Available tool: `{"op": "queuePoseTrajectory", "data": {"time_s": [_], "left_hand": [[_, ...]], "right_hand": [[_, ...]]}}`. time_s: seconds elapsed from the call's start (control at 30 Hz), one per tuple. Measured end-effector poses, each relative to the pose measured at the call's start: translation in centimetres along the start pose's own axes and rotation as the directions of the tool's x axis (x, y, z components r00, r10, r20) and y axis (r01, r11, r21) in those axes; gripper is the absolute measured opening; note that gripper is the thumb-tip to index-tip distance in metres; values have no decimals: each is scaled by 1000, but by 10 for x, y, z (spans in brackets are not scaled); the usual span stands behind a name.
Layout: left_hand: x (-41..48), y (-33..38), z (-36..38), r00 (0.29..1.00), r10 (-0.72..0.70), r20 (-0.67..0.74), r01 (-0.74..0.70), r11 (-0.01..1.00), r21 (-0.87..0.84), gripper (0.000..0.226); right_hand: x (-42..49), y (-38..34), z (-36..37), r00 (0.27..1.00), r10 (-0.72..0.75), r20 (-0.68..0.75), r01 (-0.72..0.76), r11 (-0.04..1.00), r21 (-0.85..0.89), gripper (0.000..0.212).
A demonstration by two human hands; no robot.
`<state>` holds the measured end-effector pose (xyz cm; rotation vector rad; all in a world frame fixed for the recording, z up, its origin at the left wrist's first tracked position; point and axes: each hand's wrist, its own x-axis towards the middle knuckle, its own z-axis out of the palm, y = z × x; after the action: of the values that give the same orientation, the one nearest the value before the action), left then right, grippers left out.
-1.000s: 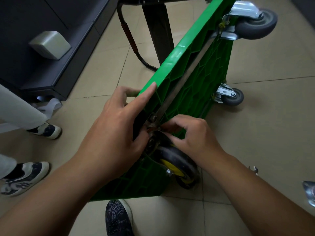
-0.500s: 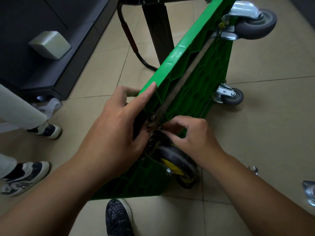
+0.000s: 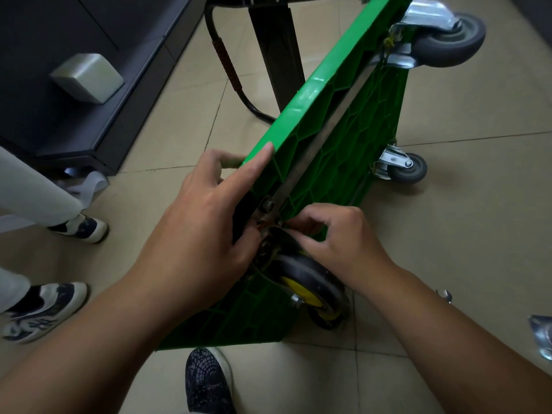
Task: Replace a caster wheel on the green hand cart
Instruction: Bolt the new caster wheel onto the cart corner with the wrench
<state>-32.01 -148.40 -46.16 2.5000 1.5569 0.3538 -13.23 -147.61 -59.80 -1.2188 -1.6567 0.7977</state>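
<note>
Fingers (image 3: pixel 310 212) of right hand (image 3: pixel 346 240), same pinch on caster bolt (image 3: pixel 279 223); left hand (image 3: pixel 203 225) around cart (image 3: pixel 343 150).

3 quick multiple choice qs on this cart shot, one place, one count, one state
1. Where is the black caster wheel with the yellow hub?
A. at the near end of the green plastic hand cart
B. loose on the floor
C. at the cart's far top corner

2. How many wheels show on the cart?
A. two
B. three
C. five

3. How does the cart stand?
A. flat on its wheels
B. tipped on edge, ribbed underside showing
C. upside down on the floor

1 A: it sits by the right hand, whose fingers pinch at its mount.
2 B: that one, a large grey wheel and a small grey wheel.
3 B: the left hand grips the raised edge.
</note>
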Motion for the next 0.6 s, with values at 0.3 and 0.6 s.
{"op": "queuePoseTrajectory", "data": {"time_s": [0.3, 0.6], "left_hand": [[0, 1, 1, 999, 9, -37, -10, 1000, -26, 86], [1, -2, 3, 999, 14, -49, -14, 1000, -10, 87]], "right_hand": [[-70, 124, -35, 756, 613, -228, -641, 764, -73, 13], [-200, 200, -76, 347, 884, -313, -897, 215, -386, 74]]}}
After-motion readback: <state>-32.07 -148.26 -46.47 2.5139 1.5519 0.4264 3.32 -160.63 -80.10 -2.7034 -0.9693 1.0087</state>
